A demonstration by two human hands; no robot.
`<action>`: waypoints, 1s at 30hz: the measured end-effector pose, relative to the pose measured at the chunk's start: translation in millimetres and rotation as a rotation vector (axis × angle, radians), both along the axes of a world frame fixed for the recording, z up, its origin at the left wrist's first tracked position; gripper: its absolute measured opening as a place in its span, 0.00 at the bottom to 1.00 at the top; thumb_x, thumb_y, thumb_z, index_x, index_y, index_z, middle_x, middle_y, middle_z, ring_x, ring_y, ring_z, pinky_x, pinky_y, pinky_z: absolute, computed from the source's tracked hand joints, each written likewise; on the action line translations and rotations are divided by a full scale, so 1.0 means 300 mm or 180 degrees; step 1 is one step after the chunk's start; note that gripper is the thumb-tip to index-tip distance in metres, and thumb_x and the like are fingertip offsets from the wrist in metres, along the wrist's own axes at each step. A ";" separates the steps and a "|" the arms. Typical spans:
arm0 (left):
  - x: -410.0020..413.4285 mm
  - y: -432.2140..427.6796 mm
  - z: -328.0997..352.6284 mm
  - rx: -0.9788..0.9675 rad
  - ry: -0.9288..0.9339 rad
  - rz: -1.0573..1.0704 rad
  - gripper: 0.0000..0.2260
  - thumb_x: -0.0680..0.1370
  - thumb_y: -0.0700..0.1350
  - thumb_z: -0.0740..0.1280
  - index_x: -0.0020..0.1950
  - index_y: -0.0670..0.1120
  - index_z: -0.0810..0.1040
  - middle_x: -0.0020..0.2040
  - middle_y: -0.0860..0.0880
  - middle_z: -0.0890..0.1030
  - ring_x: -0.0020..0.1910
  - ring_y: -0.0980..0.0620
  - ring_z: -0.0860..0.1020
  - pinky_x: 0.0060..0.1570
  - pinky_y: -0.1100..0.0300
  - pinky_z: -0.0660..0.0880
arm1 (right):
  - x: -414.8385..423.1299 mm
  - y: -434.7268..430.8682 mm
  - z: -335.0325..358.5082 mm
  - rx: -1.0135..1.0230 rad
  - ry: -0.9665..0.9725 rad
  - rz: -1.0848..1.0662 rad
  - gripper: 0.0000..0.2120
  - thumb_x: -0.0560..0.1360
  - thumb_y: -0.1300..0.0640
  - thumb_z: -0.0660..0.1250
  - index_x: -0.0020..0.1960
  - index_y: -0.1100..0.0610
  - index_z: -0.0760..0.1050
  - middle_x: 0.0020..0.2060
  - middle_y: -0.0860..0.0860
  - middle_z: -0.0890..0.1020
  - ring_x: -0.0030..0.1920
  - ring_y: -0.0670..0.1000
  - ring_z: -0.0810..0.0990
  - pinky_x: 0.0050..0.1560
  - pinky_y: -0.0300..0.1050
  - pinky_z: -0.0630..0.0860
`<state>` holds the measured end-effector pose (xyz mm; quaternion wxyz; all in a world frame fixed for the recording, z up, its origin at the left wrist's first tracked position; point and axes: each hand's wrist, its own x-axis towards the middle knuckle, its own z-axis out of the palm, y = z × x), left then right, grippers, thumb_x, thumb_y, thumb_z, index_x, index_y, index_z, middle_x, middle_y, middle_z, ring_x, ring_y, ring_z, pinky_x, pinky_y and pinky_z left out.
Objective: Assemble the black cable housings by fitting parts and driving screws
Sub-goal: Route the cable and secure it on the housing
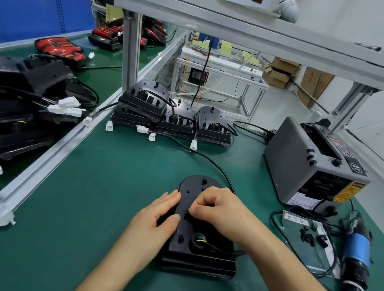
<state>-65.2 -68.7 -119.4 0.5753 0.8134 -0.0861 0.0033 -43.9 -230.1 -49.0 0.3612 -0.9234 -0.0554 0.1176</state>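
Steadying the black plastic cable housing point(198, 256) on the green bench mat point(99, 183), the left hand point(155, 215) rests flat-fingered along its side; the right hand point(217, 209) pinches a small black clip point(186, 215) at its middle, best seated squarely before pressing.

Matt black plastic housing point(197, 236) on a smooth green mat point(86, 193); brushed aluminium rail point(50, 151); grey plastic dispenser point(303, 161)

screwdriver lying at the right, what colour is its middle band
Blue band on the black screwdriver, seen in the head view.
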 end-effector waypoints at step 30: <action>-0.006 0.001 0.012 -0.0194 0.0153 0.0072 0.20 0.76 0.40 0.67 0.66 0.55 0.73 0.64 0.68 0.70 0.65 0.74 0.65 0.64 0.78 0.58 | -0.023 0.024 -0.054 -0.0415 -0.0697 -0.0052 0.12 0.74 0.52 0.67 0.32 0.42 0.73 0.42 0.41 0.76 0.55 0.44 0.66 0.62 0.47 0.65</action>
